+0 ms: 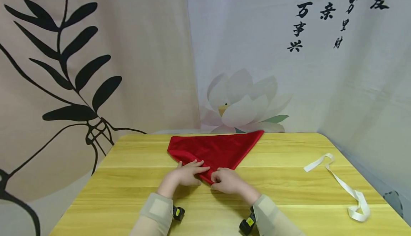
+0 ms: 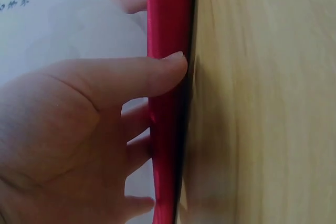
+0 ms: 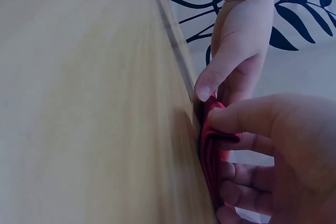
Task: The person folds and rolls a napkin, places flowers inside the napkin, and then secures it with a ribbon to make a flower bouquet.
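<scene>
Red cloth (image 1: 215, 150), thin and smooth with a faint sheen, lies near the centre of the frame on a surface (image 1: 128, 179) of pale yellow wood with long horizontal grain. It makes a rough triangle: blunt at the left corner, drawn to a sharp point at the upper right, and narrowing below toward the two hands.

At far left hangs a beige curtain (image 1: 151, 57), softly creased and printed with black, paddle-shaped leaves on thin stems. Lower centre-left, a matte beige sleeve (image 1: 156, 211) leads to the left hand (image 1: 186, 176). Its grip is loose, the fingers straight and spread over the cloth, the thumb against the near edge. Just right of it, the right hand (image 1: 228, 181) has its grip closed on the cloth's lower tip, pinching it between thumb and bent fingers; the right wrist view shows several thin layers stacked there in soft folds. A matching sleeve (image 1: 273, 218) runs to the lower right. Behind, a white curtain (image 1: 250, 32) carries a pale, round-petalled lotus and brushed black characters. On the right of the surface, a flat white ribbon (image 1: 348, 188) twists into a loop at each end.
</scene>
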The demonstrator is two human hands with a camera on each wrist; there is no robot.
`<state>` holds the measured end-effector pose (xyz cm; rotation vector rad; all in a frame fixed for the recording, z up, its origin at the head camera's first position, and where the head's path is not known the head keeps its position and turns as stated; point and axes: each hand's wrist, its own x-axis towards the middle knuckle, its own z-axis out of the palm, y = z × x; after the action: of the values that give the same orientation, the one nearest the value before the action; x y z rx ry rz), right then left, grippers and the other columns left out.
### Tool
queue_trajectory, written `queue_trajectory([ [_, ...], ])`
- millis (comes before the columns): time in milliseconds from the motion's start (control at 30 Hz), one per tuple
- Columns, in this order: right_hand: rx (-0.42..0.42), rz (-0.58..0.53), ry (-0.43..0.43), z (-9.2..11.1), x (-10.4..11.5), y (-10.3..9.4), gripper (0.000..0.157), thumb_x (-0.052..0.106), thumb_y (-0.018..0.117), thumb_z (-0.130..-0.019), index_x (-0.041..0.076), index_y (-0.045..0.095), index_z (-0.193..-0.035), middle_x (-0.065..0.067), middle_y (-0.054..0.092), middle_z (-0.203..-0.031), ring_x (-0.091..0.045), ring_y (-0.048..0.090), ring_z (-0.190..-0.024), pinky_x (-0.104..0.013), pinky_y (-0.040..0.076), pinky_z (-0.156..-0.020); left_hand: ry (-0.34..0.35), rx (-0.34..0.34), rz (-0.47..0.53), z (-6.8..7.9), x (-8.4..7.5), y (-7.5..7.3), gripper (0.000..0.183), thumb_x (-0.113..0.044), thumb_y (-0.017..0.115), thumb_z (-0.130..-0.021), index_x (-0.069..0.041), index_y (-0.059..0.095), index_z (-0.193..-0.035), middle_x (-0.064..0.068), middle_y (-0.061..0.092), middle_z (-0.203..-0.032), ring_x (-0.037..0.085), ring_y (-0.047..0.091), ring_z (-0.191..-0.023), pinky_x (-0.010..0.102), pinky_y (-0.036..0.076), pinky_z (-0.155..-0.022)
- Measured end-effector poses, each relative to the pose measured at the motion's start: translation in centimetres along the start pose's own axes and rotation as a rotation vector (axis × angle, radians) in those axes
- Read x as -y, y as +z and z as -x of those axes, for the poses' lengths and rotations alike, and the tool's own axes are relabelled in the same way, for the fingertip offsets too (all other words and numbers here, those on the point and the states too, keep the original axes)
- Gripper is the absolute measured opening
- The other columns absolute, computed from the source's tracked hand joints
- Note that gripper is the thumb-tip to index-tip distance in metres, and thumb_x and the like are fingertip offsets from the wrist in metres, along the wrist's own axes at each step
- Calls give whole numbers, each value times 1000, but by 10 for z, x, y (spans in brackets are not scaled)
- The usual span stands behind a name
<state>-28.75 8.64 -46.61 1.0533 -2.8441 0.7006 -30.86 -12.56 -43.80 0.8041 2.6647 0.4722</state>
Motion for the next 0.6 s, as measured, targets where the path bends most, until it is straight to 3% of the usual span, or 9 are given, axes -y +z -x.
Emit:
queue_trajectory([
  [333,44,-20,24,2,2,-7,32,22,73,-82,21,46,-66,12,38,-62,-3,36,-61,-23,29,-58,-36,-68,-55,-2,-1,0,44,-18,67,-90,-29,62,-132,4,46,-147,36,31,-139,74,-1,-102],
  [600,69,-110,56,1,0,-12,28,18,73,-84,20,49,-68,12,40,-60,-4,39,-62,-25,32,-59,-26,-101,-59,0,-3,-3,34,-20,64,-92,-30,67,-125,4,50,-143,35,38,-135,74,0,-101],
])
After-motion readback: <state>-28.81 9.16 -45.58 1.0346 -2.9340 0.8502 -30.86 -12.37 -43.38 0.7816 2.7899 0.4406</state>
